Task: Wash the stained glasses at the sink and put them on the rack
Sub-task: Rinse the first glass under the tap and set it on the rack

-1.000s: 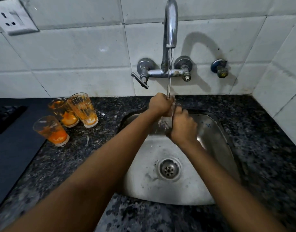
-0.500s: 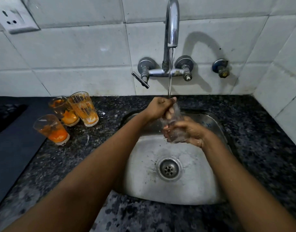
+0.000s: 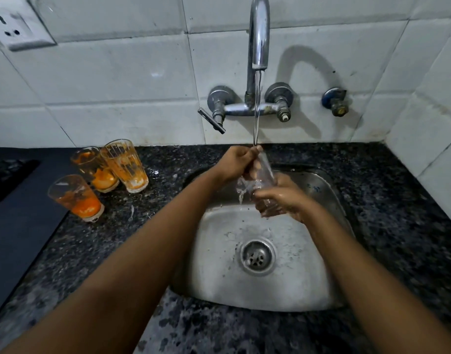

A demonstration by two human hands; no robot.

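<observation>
The head view looked down over a dark speckled granite counter (image 3: pixel 148 241) against a white tiled wall (image 3: pixel 112 80); at the far left a white socket plate (image 3: pixel 17 26) sat high on the tiles, and below it a dark mat (image 3: pixel 17 226) lay along the counter's left edge; just beside the mat's right edge stood 3 orange-stained glasses, all upright on the granite: the nearest glass (image 3: pixel 76 198) held a thick orange residue at its base, the middle glass (image 3: pixel 95 168) stood behind it, and the rear glass (image 3: pixel 125 166), streaked orange, stood touching or almost touching the middle one; further right the left hand (image 3: pixel 236 162) was closed over the rim end of a clear glass (image 3: pixel 264 185), its fingers curled tight there; that glass was tilted over the back of the steel sink (image 3: pixel 219 264), its mouth up under the stream of water (image 3: pixel 257 106) falling from the chrome tap (image 3: pixel 257 34) fixed to the wall; water spilled down the glass's left side; the right hand (image 3: pixel 287 198) cupped the lower part of the same glass, fingers wrapped around its base, so both hands held it clear of the basin; the drain (image 3: pixel 257 256) lay below them, and a small capped valve (image 3: pixel 335 102) projected from the tiles to the right of the tap.
</observation>
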